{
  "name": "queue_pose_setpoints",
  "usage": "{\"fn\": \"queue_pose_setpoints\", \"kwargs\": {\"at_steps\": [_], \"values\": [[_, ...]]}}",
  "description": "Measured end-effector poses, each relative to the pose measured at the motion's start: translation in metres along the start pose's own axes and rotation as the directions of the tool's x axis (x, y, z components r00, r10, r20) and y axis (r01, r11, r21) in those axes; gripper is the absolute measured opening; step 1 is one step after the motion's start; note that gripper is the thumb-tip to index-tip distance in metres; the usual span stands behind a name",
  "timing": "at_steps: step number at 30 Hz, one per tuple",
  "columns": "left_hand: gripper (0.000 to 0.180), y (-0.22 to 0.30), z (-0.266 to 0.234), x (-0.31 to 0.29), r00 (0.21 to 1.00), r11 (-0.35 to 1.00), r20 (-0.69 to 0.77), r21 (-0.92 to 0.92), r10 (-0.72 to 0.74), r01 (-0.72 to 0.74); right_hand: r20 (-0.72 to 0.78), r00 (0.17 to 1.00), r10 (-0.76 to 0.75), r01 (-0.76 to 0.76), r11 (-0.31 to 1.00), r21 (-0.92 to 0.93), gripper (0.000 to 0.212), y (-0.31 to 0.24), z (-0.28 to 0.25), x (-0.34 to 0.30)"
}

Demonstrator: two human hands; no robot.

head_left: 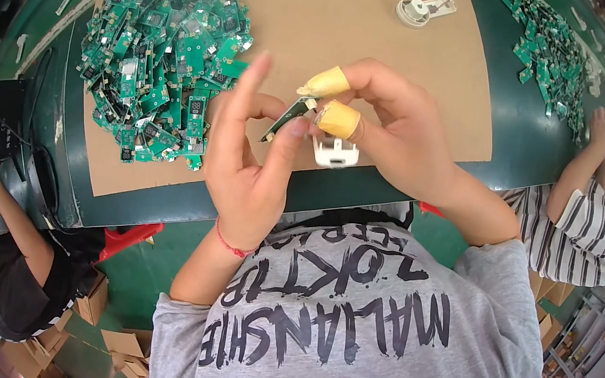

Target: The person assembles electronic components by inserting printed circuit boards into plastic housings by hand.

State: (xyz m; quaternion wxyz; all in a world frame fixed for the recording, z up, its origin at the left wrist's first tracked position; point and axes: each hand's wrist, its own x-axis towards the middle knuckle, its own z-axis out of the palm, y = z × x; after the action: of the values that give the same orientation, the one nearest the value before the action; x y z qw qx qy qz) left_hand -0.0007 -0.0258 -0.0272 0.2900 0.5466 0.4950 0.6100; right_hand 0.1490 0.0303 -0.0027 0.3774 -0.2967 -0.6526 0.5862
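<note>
Brown cardboard [440, 92] backs a circuit board [286, 119] between left-hand fingers [281, 157].

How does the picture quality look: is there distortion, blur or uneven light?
Head view: strong fisheye distortion, black corners, and the right edge of the cardboard bows outward; head view: the person in black near the left rim looks tilted; head view: the left hand's raised fingertip looks slightly soft, perhaps motion blur; head view: lighting looks fairly even.

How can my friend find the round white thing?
On the cardboard, look past the right hand to the far right corner. The white part there has a round end and a straight arm, and lies alone, unlike the heaped green boards.
</note>
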Motion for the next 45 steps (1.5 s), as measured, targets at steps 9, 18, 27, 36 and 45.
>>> {"fn": "queue_pose_setpoints", "kwargs": {"at_steps": [9, 18, 27, 36, 45], "values": [[0.044, -0.005, -0.001, 0.001, 0.987, 0.864, 0.16, 0.497, 0.004, -0.084, 0.077, 0.928, -0.365, 0.362, 0.827, -0.431, 0.013, -0.007, -0.014, 0.009], [0.029, 0.006, 0.009, 0.004, 0.43, 0.056, 0.591, -0.545, -0.682, 0.837, 0.581, 0.477, -0.659, 0.841, 0.151, -0.52, 0.01, -0.019, -0.018, 0.018], [0.041, 0.006, 0.013, 0.011, 0.552, 0.234, 0.721, -0.501, -0.42, 0.833, 0.605, 0.513, -0.609, 0.824, 0.15, -0.547, 0.022, -0.026, -0.032, 0.021], [0.038, -0.001, 0.018, 0.01, 0.639, 0.303, 0.621, -0.567, -0.454, 0.766, 0.619, 0.464, -0.633, 0.836, 0.084, -0.542, 0.017, -0.038, -0.038, 0.023], [0.042, -0.003, 0.006, 0.016, 0.868, 0.793, 0.305, -0.366, -0.392, 0.487, 0.388, 0.842, 0.376, -0.232, 0.9, -0.37, 0.014, -0.028, -0.05, 0.014]]}}
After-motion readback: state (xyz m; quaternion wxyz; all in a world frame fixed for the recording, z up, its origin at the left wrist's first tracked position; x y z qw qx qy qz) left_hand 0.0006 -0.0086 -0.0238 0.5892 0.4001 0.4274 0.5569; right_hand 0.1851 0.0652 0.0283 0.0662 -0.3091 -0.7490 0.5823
